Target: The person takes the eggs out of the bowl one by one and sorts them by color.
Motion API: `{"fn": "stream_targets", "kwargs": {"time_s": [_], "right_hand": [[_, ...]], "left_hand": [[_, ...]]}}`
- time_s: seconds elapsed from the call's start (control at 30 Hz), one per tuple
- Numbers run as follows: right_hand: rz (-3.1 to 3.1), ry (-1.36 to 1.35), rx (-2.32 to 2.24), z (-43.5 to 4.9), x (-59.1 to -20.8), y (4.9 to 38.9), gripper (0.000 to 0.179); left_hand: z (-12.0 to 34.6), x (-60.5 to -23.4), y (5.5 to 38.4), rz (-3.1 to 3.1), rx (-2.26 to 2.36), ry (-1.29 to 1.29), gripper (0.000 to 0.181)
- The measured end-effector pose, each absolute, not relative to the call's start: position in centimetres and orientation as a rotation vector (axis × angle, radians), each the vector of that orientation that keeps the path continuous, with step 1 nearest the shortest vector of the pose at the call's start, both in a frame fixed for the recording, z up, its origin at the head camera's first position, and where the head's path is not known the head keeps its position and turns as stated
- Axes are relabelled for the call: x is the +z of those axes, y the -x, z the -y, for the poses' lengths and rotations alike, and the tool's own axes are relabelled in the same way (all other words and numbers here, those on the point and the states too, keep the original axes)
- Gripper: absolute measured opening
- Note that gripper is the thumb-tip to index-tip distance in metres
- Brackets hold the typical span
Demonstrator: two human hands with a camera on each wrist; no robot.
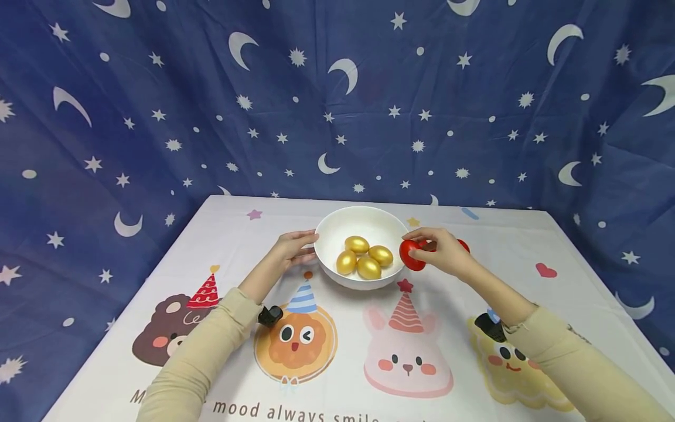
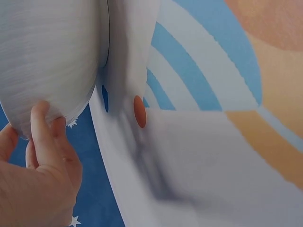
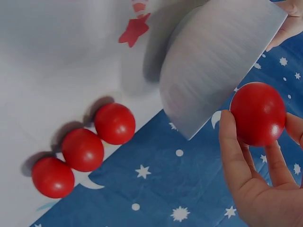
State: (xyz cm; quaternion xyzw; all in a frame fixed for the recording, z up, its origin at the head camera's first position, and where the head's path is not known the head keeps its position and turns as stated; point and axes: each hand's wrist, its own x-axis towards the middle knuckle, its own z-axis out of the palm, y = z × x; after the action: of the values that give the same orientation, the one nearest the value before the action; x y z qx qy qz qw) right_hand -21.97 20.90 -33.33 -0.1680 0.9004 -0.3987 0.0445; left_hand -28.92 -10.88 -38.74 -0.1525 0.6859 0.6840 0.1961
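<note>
A white bowl (image 1: 361, 285) with several golden eggs (image 1: 369, 268) in it stands in the middle of the table. My left hand (image 1: 293, 247) grips the bowl's left rim, and the left wrist view shows its fingers against the outer wall of the bowl (image 2: 52, 56). At the opposite side, a red egg (image 1: 412, 255) is pinched in my right hand (image 1: 445, 252), close by the bowl's right rim. In the right wrist view this red egg (image 3: 258, 114) appears between thumb and fingers, beside the bowl (image 3: 213, 71).
Three more red eggs (image 3: 83, 150) lie in a row on the table, partly hidden behind my right hand in the head view. The white tablecloth (image 1: 327, 310) bears cartoon prints. A blue curtain (image 1: 369, 105) with moons and stars hangs behind the table.
</note>
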Motion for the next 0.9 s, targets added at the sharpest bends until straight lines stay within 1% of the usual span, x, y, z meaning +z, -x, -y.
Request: {"fn": "stream_targets", "kwargs": {"time_s": [0.23,0.7,0.9], "right_hand": [[-2.807,0.466,-1.206,-22.5,-33.7,20.9,0.035],[-2.822,0.345,-1.215,-26.0,-34.0,19.5,0.039],[-2.826,0.247,-1.202,-27.9,-34.3,19.3,0.041]], "left_hand": [[10.8,-38.9,28.5,-1.942,1.942,0.421,0.043],[11.1,-38.8,28.2,-1.956,1.951,0.376,0.046],[11.1,-38.7,28.0,-1.952,1.964,0.354,0.043]]}}
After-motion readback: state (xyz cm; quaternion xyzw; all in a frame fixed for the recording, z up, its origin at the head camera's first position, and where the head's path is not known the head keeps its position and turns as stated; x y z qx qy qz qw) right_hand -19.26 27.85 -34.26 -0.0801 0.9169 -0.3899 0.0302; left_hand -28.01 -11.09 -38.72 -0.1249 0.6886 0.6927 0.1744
